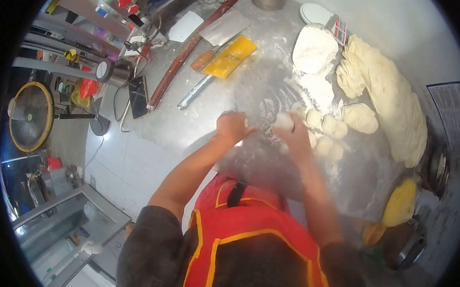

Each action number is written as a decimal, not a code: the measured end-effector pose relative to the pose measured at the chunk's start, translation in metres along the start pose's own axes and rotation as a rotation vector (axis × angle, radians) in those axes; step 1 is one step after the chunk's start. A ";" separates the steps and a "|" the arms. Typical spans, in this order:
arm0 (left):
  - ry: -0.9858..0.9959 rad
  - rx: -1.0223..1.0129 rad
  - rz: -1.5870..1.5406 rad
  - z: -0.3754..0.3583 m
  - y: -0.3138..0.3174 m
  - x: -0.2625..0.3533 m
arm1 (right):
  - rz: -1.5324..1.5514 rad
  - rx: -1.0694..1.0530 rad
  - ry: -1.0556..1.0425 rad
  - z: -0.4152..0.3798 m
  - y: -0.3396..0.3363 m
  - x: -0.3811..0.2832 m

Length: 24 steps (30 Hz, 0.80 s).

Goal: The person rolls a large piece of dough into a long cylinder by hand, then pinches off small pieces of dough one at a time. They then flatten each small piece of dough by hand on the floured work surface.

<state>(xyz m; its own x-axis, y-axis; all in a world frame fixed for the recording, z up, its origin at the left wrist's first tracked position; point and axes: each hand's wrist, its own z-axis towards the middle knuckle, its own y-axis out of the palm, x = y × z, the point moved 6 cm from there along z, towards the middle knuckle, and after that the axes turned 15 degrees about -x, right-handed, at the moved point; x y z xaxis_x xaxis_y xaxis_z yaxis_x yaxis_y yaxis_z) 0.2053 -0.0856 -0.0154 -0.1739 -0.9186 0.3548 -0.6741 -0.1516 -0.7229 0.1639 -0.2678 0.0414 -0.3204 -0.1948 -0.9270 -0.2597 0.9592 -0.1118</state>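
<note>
A pale dough piece [283, 122] is gripped in the right hand [294, 133], on the near side of the flour heap [314, 48] and off to its left; farther left of that heap, the left hand [230, 126] is curled closed, with a pale bit showing at its edge, and whether anything is clutched inside cannot be told. Small dough lumps [335, 127] are clustered on the heap's near side, the big dough mass [391, 99] is stretched along its right, and a yellow flat tool [229, 56] is laid to its left.
</note>
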 end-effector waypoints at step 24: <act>0.333 -0.090 -0.344 -0.025 0.019 0.024 | 0.002 -0.124 0.033 0.008 0.054 0.046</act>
<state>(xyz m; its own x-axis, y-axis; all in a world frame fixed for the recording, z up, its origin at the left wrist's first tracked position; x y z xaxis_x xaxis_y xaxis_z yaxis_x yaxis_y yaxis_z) 0.1706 -0.1010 -0.0057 -0.1402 -0.6515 0.7456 -0.7898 -0.3805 -0.4810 0.1426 -0.2237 -0.0103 -0.3507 -0.2017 -0.9145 -0.3688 0.9274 -0.0631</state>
